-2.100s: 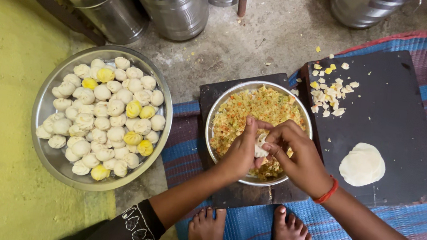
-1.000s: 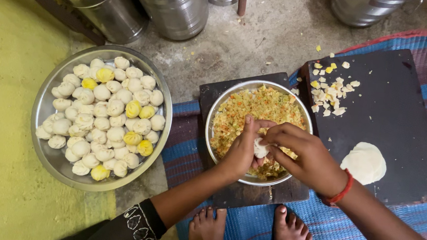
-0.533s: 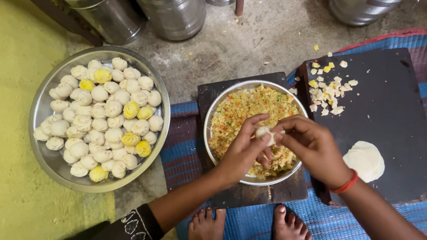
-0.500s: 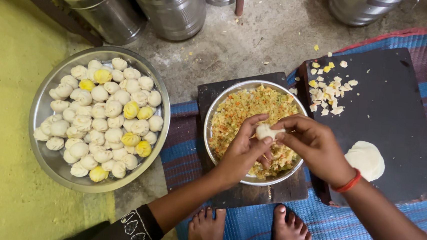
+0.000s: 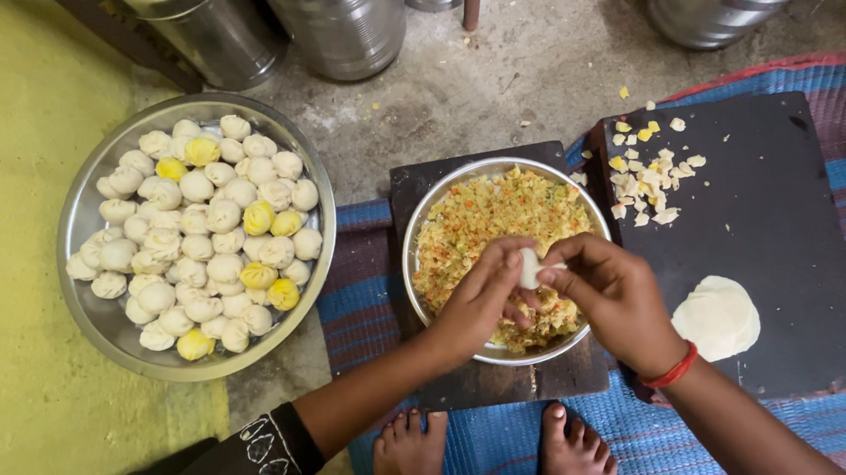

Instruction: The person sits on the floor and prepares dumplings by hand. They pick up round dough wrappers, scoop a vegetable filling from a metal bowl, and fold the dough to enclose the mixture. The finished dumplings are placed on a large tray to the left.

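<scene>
Down on the floor [image 5: 512,95], which fills most of the frame, a blue and purple striped mat [image 5: 786,441] spreads across the right and lower part, and a yellow surface [image 5: 3,288] runs down the left edge. On the mat at right lies a dark board [image 5: 803,195], with yellow and white scraps [image 5: 651,174] scattered at its upper left corner and a flat round of dough [image 5: 717,318] near its lower edge. Left of centre sits a wide steel tray [image 5: 99,329] packed with shaped dumplings [image 5: 207,237], mostly white, a few yellow. At centre a steel bowl [image 5: 447,185] of yellow-orange chopped filling [image 5: 489,222] rests on a smaller dark board [image 5: 412,182]. Steel canisters [image 5: 334,13] stand along the top edge.

My left hand [image 5: 478,296] and my right hand [image 5: 612,295] meet over the lower right part of the bowl. Both are closed together on one small white dumpling [image 5: 530,268], pinched between the fingertips of each hand, just above the filling. A red band [image 5: 674,367] circles my right wrist. My two bare feet [image 5: 576,462] rest on the mat at the bottom centre, just below the smaller board.
</scene>
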